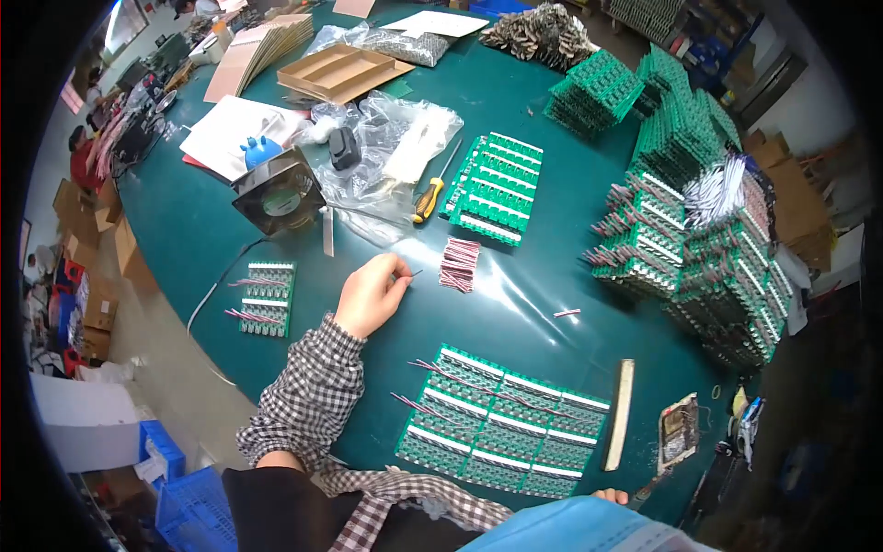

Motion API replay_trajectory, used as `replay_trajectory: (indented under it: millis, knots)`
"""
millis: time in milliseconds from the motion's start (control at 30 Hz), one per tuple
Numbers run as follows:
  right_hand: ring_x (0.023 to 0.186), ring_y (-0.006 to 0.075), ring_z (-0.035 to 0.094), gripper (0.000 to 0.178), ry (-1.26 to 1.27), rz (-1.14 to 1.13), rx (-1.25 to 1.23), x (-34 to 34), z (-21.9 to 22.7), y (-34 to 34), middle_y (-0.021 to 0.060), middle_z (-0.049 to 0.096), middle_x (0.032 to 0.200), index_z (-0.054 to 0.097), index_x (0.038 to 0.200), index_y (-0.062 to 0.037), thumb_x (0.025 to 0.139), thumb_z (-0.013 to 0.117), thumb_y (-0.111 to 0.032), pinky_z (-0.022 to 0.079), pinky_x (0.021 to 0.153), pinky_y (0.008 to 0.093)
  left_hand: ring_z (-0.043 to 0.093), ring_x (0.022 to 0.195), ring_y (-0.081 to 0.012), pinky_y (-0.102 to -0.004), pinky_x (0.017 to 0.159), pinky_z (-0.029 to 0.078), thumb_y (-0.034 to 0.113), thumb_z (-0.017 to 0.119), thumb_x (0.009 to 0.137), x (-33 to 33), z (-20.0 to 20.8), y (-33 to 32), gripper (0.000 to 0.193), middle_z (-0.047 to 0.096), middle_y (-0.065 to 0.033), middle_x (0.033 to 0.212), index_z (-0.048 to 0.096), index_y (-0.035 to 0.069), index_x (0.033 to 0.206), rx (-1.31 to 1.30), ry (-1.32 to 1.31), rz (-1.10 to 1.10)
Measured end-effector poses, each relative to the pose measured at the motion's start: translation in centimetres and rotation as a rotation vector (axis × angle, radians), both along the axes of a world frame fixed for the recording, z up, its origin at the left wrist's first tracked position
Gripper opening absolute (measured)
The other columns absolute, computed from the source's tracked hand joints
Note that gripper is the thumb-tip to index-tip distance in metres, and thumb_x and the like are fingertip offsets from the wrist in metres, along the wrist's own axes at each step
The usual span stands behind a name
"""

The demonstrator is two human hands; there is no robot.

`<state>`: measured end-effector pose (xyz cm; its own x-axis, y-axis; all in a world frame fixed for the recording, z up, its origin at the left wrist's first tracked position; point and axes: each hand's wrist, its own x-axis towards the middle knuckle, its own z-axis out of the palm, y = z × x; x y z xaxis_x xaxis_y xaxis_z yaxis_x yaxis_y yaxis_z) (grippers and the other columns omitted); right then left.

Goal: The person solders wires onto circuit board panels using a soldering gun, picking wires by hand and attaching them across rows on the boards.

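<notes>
Left hand (370, 296) out over green table (202, 230), checked sleeve (308, 391) on forearm, fingers curled narrow, thumb and forefinger pinched on thin wire piece (411, 273) poking out past fingertips. Just beyond fingertips, to right of hand: small bundle of pink-and-white wires (459, 264) lying on clear plastic sheet (515, 294), apart from hand. Further out in same direction: panel of green circuit boards (494, 187), with yellow-handled screwdriver (432, 191) beside it. Below hand, nearer body: large green circuit board panel (501, 425) with a few wires already stuck in, loose ends trailing toward sleeve. Left of hand: smaller green board panel (266, 297) with wires in it, white cable (213, 291) running beside. Above hand, further out: square black cooling fan (278, 190), crumpled clear plastic bags (397, 147), blue rubber object (261, 150) on white paper, cardboard tray (343, 72). Far right of hand: tall stacks of green boards with wires (708, 248). Single loose wire piece (567, 313) on table between bundle and stacks. Right hand (611, 497) barely in view at bottom edge, only fingertips showing over light blue fabric, near wooden stick (619, 414) and flat brush (679, 431); grip cannot be told.
</notes>
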<state>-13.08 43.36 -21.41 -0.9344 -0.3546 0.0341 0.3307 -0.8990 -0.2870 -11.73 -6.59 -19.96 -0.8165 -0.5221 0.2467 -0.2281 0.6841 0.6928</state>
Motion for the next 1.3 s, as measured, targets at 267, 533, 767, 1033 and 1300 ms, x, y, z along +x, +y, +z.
replay_trajectory:
  millis: [267, 533, 767, 1033, 1300]
  knots:
    - [0.067, 0.0119, 0.046, 0.038, -0.096, -0.050, -0.003, 0.8, 0.2, -1.5, 0.0016, 0.043, 0.073, 0.053, 0.105, -0.0043, 0.090, 0.055, -0.040, 0.051, 0.069, 0.0324, 0.047, 0.060, 0.0002, -0.0178, 0.053, 0.040, 0.007, 0.064, 0.082, 0.9, 2.0, 5.2, 0.011, 0.056, 0.0038, 0.069, 0.060, 0.000, 0.088, 0.534, -0.016, -0.139]
    - [0.065, 0.0103, 0.043, 0.035, -0.091, -0.049, 0.014, -0.3, -0.2, -0.9, -0.0002, 0.041, 0.072, 0.049, 0.101, -0.0069, 0.089, 0.057, -0.039, 0.051, 0.066, 0.0308, 0.056, 0.069, -0.0128, -0.0260, 0.065, 0.047, 0.011, 0.064, 0.082, -0.4, 0.3, 8.6, 0.013, 0.059, -0.0060, 0.078, 0.062, 0.001, 0.090, 0.411, 0.100, -0.255]
    - [0.061, 0.0099, 0.041, 0.036, -0.182, -0.128, 0.043, 0.1, -0.1, -1.1, -0.0013, 0.039, 0.069, 0.045, 0.096, -0.0086, 0.088, 0.058, -0.041, 0.050, 0.057, 0.0273, 0.059, 0.075, -0.0069, -0.0199, 0.067, 0.048, 0.005, 0.062, 0.086, 1.1, -0.9, 9.3, 0.013, 0.061, -0.0025, 0.086, 0.058, -0.001, 0.096, 0.764, 0.102, -0.289]
    - [0.063, 0.0095, 0.045, 0.035, -0.162, -0.105, 0.007, -0.1, 0.5, -1.4, -0.0010, 0.044, 0.070, 0.048, 0.095, -0.0082, 0.087, 0.060, -0.040, 0.053, 0.059, 0.0275, 0.056, 0.066, -0.0061, -0.0187, 0.061, 0.046, 0.009, 0.063, 0.086, -0.2, -3.6, 9.0, 0.013, 0.060, -0.0009, 0.077, 0.058, 0.000, 0.094, 0.851, 0.214, -0.137]
    - [0.063, 0.0070, 0.041, 0.033, -0.103, 0.013, 0.024, -0.6, 1.3, -2.9, -0.0033, 0.039, 0.068, 0.050, 0.093, -0.0094, 0.085, 0.064, -0.037, 0.051, 0.062, 0.0244, 0.056, 0.067, -0.0074, -0.0224, 0.061, 0.047, 0.012, 0.065, 0.083, 0.8, -4.8, 7.9, 0.015, 0.060, -0.0016, 0.076, 0.059, 0.001, 0.090, 0.819, 0.305, -0.177]
